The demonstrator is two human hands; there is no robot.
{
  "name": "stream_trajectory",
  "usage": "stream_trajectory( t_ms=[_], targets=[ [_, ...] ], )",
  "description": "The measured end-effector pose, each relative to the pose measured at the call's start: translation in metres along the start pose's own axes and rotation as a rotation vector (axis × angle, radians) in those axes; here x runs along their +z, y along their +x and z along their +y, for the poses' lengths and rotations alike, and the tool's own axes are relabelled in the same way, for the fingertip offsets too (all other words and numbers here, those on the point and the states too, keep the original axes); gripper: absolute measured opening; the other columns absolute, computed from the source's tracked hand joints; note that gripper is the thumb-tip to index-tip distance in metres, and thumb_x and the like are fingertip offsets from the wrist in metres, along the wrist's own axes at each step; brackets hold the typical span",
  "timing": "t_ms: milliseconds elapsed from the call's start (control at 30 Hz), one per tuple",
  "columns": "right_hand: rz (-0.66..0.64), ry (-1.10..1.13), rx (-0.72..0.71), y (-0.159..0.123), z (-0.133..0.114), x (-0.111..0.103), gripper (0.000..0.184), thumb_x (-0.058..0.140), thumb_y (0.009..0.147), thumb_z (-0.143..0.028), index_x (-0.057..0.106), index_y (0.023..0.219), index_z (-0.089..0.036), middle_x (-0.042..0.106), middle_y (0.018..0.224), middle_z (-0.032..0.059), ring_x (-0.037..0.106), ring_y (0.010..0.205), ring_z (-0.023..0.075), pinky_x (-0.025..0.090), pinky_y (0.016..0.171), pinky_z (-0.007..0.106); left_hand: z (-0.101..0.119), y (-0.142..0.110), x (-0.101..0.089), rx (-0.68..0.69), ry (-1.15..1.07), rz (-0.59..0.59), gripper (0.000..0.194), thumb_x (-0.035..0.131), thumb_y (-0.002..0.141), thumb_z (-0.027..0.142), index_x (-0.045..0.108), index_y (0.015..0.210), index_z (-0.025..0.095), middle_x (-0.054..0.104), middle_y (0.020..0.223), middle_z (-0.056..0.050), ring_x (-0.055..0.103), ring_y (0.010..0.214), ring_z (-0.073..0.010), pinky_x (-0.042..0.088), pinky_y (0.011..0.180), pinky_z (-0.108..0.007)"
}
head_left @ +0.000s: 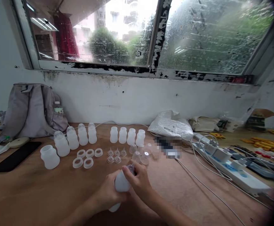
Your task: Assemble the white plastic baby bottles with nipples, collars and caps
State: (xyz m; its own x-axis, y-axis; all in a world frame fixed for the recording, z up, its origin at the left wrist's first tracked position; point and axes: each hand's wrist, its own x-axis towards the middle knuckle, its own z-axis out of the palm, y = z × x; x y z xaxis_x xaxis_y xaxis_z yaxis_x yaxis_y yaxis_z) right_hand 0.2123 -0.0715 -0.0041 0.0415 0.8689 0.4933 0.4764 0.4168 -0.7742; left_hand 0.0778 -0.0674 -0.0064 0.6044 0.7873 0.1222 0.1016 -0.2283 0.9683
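Observation:
Low in the middle of the view, my left hand [111, 188] is wrapped round the body of a frosted white baby bottle [122, 182], held tilted above the table. My right hand [139, 177] closes over the bottle's top end, on a clear cap [131, 169]. The fingers hide much of the cap and the neck. Just beyond the hands lie several clear bottle nipples [117, 153], white collar rings [88, 163] and clear domed caps [144, 158]. One open bottle [50, 157] stands to the left.
Capped bottles [72, 138] stand in a line at back left, open bottles [123, 135] at back centre. A black phone [16, 156] and a grey backpack [30, 110] are at left. To the right are a plastic bag [172, 125], a power strip [240, 175] and trailing cables.

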Motion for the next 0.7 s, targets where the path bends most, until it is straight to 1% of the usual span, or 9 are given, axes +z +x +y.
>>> stream_trajectory(
  t_ms=[67, 133, 233, 300, 400, 467, 533, 633, 700],
  targets=[
    [0.001, 0.032, 0.016, -0.001, 0.000, 0.001, 0.037, 0.052, 0.074, -0.037, 0.031, 0.050, -0.018, 0.029, 0.045, -0.0070, 0.027, 0.043, 0.0057, 0.021, 0.041, 0.021, -0.002, 0.000, -0.001, -0.071, -0.161, -0.069, 0.031, 0.059, 0.054, 0.008, 0.054, 0.083, 0.014, 0.054, 0.067, 0.003, 0.048, 0.057, -0.0100, 0.037, 0.050, -0.020],
    [-0.017, 0.087, 0.040, -0.002, 0.002, 0.001, 0.037, 0.052, 0.074, -0.038, 0.033, 0.049, -0.018, 0.029, 0.045, -0.0069, 0.027, 0.043, 0.0054, 0.022, 0.040, 0.020, -0.005, -0.001, -0.002, -0.179, -0.338, -0.167, 0.025, 0.057, 0.055, 0.010, 0.053, 0.080, 0.014, 0.052, 0.059, 0.004, 0.047, 0.048, -0.0090, 0.036, 0.044, -0.020],
    [-0.134, 0.241, 0.094, -0.004, 0.002, -0.001, 0.034, 0.049, 0.076, -0.042, 0.039, 0.054, -0.018, 0.034, 0.046, -0.0063, 0.031, 0.039, 0.0050, 0.023, 0.036, 0.019, -0.010, -0.006, -0.003, -0.329, -0.712, -0.370, 0.024, 0.052, 0.060, 0.020, 0.051, 0.084, 0.015, 0.051, 0.058, 0.003, 0.049, 0.041, -0.0106, 0.037, 0.040, -0.022],
    [-0.245, 0.364, 0.112, -0.004, -0.001, -0.005, 0.031, 0.047, 0.076, -0.047, 0.047, 0.064, -0.018, 0.039, 0.048, -0.0056, 0.034, 0.036, 0.0053, 0.024, 0.034, 0.019, -0.014, -0.008, -0.004, -0.383, -0.945, -0.501, 0.029, 0.049, 0.061, 0.024, 0.050, 0.089, 0.016, 0.049, 0.059, 0.003, 0.049, 0.041, -0.0110, 0.039, 0.040, -0.024],
    [-0.327, 0.452, 0.061, -0.001, -0.001, -0.010, 0.038, 0.047, 0.073, -0.055, 0.051, 0.087, -0.019, 0.045, 0.057, -0.0039, 0.040, 0.042, 0.0074, 0.029, 0.039, 0.019, -0.019, -0.008, -0.008, -0.425, -1.101, -0.625, 0.033, 0.050, 0.060, 0.028, 0.050, 0.090, 0.016, 0.046, 0.057, 0.004, 0.048, 0.042, -0.0101, 0.039, 0.041, -0.024],
    [-0.331, 0.426, 0.011, 0.002, 0.004, -0.011, 0.043, 0.046, 0.073, -0.057, 0.049, 0.095, -0.020, 0.045, 0.059, -0.0035, 0.040, 0.047, 0.0086, 0.030, 0.043, 0.020, -0.021, -0.007, -0.013, -0.407, -1.121, -0.639, 0.035, 0.051, 0.059, 0.030, 0.049, 0.090, 0.016, 0.044, 0.056, 0.004, 0.047, 0.041, -0.0095, 0.039, 0.040, -0.023],
    [-0.300, 0.338, -0.009, 0.006, 0.014, -0.009, 0.038, 0.047, 0.075, -0.052, 0.049, 0.096, -0.020, 0.043, 0.058, -0.0044, 0.038, 0.048, 0.0086, 0.029, 0.045, 0.021, -0.021, -0.006, -0.019, -0.348, -1.102, -0.614, 0.036, 0.053, 0.058, 0.033, 0.049, 0.089, 0.016, 0.044, 0.055, 0.004, 0.046, 0.039, -0.0092, 0.038, 0.039, -0.023],
    [-0.226, 0.202, 0.002, 0.010, 0.027, -0.005, 0.026, 0.049, 0.078, -0.042, 0.050, 0.092, -0.020, 0.039, 0.054, -0.0061, 0.034, 0.047, 0.0082, 0.027, 0.046, 0.021, -0.019, -0.006, -0.025, -0.268, -0.996, -0.534, 0.037, 0.056, 0.059, 0.032, 0.049, 0.091, 0.015, 0.047, 0.057, 0.003, 0.049, 0.042, -0.0102, 0.039, 0.040, -0.023],
    [-0.196, 0.213, 0.032, 0.010, 0.029, -0.002, 0.021, 0.047, 0.080, -0.040, 0.050, 0.083, -0.019, 0.039, 0.054, -0.0057, 0.034, 0.047, 0.0081, 0.027, 0.046, 0.021, -0.019, -0.004, -0.025, -0.271, -0.929, -0.474, 0.038, 0.055, 0.064, 0.035, 0.049, 0.095, 0.015, 0.049, 0.060, 0.002, 0.051, 0.045, -0.0111, 0.041, 0.042, -0.023]
  ],
)
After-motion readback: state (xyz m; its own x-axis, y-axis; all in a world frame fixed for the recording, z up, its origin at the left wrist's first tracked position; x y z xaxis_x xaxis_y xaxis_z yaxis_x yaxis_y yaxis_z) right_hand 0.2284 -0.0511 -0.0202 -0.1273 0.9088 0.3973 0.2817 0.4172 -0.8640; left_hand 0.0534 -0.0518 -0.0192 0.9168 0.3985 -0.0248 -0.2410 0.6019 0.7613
